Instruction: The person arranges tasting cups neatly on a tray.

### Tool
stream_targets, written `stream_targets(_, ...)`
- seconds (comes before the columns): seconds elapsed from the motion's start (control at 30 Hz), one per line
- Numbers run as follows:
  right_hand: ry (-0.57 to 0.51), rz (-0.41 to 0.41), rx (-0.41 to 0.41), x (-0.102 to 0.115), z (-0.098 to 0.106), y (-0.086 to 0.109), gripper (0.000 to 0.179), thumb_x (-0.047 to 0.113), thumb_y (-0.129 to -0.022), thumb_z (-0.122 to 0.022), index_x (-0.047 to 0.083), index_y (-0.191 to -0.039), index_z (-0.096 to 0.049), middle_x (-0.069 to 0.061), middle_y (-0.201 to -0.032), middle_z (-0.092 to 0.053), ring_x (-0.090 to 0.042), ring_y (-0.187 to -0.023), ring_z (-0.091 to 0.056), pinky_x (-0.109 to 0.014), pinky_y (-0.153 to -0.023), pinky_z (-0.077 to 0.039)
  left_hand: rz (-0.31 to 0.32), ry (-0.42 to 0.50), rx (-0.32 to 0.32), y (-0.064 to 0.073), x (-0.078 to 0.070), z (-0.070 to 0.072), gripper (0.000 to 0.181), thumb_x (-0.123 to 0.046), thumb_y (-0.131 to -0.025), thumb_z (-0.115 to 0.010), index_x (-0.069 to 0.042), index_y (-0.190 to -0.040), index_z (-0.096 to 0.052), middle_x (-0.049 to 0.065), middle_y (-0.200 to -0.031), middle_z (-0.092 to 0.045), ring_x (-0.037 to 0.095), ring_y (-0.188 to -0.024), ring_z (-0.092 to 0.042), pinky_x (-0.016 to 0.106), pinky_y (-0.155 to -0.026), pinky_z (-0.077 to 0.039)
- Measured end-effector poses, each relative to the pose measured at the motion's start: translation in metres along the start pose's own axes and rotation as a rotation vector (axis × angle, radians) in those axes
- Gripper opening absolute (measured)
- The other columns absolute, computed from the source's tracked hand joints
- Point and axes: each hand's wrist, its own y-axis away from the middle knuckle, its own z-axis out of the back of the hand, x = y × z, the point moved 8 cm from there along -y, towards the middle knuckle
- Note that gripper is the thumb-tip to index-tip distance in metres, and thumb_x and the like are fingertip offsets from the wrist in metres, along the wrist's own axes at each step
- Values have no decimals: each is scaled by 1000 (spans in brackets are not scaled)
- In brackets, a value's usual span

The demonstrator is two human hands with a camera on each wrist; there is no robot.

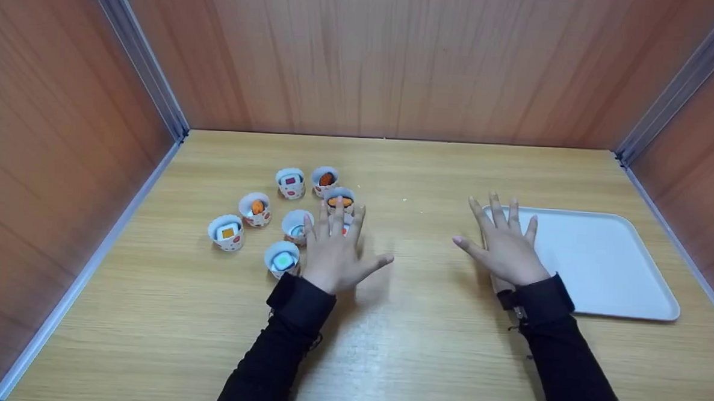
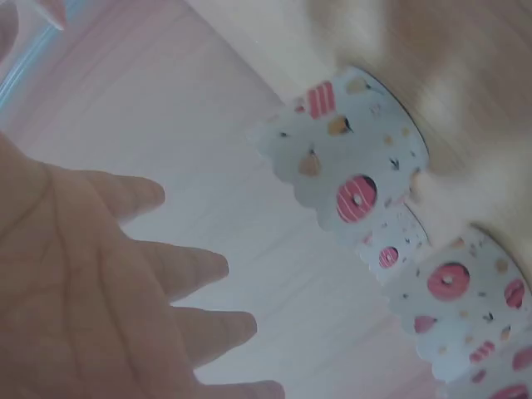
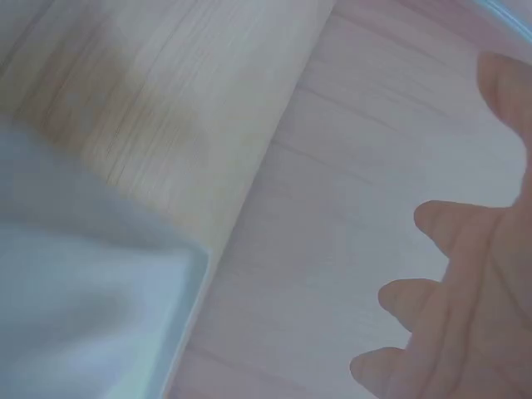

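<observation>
My left hand (image 1: 334,257) is spread with straight fingers over the right side of a group of small paper cups, holding nothing. Its fingers partly hide a cup with a red and white piece (image 1: 347,223). Near it are a cup with a pale green piece (image 1: 282,260) and one with brown-orange contents (image 1: 339,198). In the left wrist view, a cup (image 2: 332,158) printed with donuts stands beyond the fingertips. My right hand (image 1: 507,250), fingers spread and empty, hovers by the left edge of a white tray (image 1: 607,265), covering part of that edge.
Farther left stand cups with a yellow-orange square (image 1: 227,233), an orange piece (image 1: 256,208) and a dark red square (image 1: 290,182). Wooden panels (image 1: 387,63) wall the table (image 1: 411,347) at back and sides. Tiny white specks lie mid-table.
</observation>
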Motion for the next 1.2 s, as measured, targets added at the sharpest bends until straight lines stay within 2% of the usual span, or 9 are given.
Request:
stream_targets(0.13, -37, -23, 2, -22, 11, 5, 91, 73, -90, -40, 26, -159, -3, -15, -164, 13, -45, -145, 22, -78, -103, 14, -12, 15, 18, 2, -9, -2, 109, -89, -76, -39, -27, -158, -4, 15, -165, -3, 40, -151, 5, 65, -118, -5)
stream_targets(0.23, -52, -43, 6, -41, 19, 10, 92, 71, -91, -43, 26, -158, -1, -17, -163, 13, -50, -145, 18, -81, -101, 7, -47, 21, 24, 3, -21, -4, 111, -92, -74, -36, -26, -158, -4, 15, -165, 0, 40, -150, 6, 63, -119, -5)
stream_targets(0.4, -63, -68, -2, -72, 30, 19, 94, 68, -91, -47, 24, -158, 2, -24, -162, 9, -57, -143, 8, -82, -101, -4, -121, 47, 37, 4, -47, -12, 113, -94, -73, -33, -26, -158, -4, 16, -165, -1, 41, -150, 2, 61, -118, -15)
stream_targets(0.57, -99, -119, -8, -105, 40, 28, 97, 66, -91, -50, 21, -158, 3, -27, -161, 10, -59, -142, 3, -80, -102, -8, -177, 86, 85, 4, -74, -24, 112, -89, -74, -44, -26, -159, -6, 15, -165, -8, 44, -150, -5, 64, -117, -13)
stream_targets(0.67, -100, -154, -2, -123, 43, 32, 99, 67, -91, -50, 17, -158, 3, -31, -159, 10, -60, -141, 1, -80, -101, -11, -203, 96, 139, 4, -88, -33, 112, -85, -74, -50, -25, -159, -8, 15, -165, -8, 43, -150, -7, 62, -118, -13)
stream_targets(0.97, -134, -216, 23, -177, 56, 42, 103, 63, -93, -50, 6, -156, 8, -42, -153, 9, -64, -138, -1, -80, -99, -15, -296, 139, 247, 5, -127, -55, 113, -82, -73, -57, -23, -158, -13, 17, -163, -15, 42, -148, -20, 52, -117, -27)
stream_targets(1.2, -144, -299, 37, -215, 62, 48, 108, 62, -93, -50, -7, -151, 9, -47, -149, 0, -66, -134, -7, -77, -103, -16, -307, 183, 315, -3, -153, -61, 109, -77, -75, -61, -21, -158, -17, 17, -161, -22, 41, -145, -28, 46, -115, -33)
